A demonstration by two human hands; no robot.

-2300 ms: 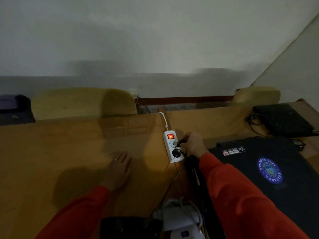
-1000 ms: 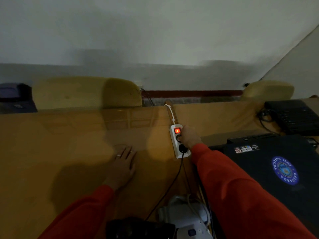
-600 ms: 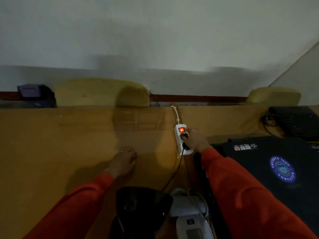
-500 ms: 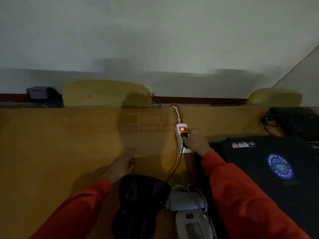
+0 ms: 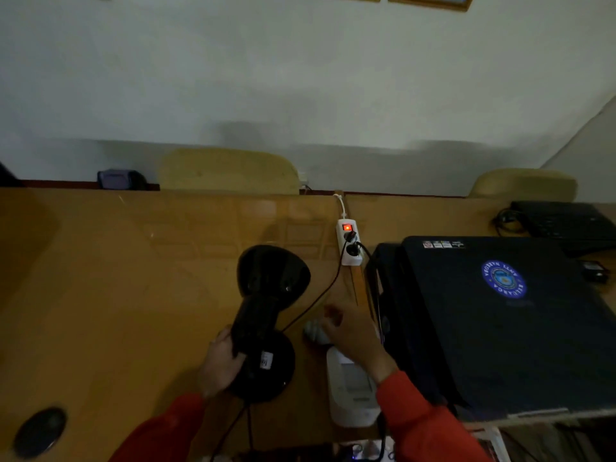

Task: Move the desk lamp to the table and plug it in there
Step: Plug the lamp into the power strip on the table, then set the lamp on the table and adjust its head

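The black desk lamp (image 5: 266,295) stands on the wooden table (image 5: 116,278), its shade tipped toward the wall and its round base near the front edge. My left hand (image 5: 221,361) grips the lamp's neck just above the base. A thin black cord (image 5: 320,293) runs from the lamp to the white power strip (image 5: 349,243), where two black plugs sit in the sockets and the red switch glows. My right hand (image 5: 353,338) hovers with loose fingers over a white device, holding nothing.
A white device (image 5: 351,391) lies right of the lamp base. A closed black laptop (image 5: 506,315) with a blue round sticker fills the right side. A second black laptop (image 5: 566,225) sits at the far right. Two tan chair backs (image 5: 230,171) stand behind the table.
My right hand left the power strip and came back toward me. My left hand lifted off the table and took hold of the lamp's neck. The view tilted down.
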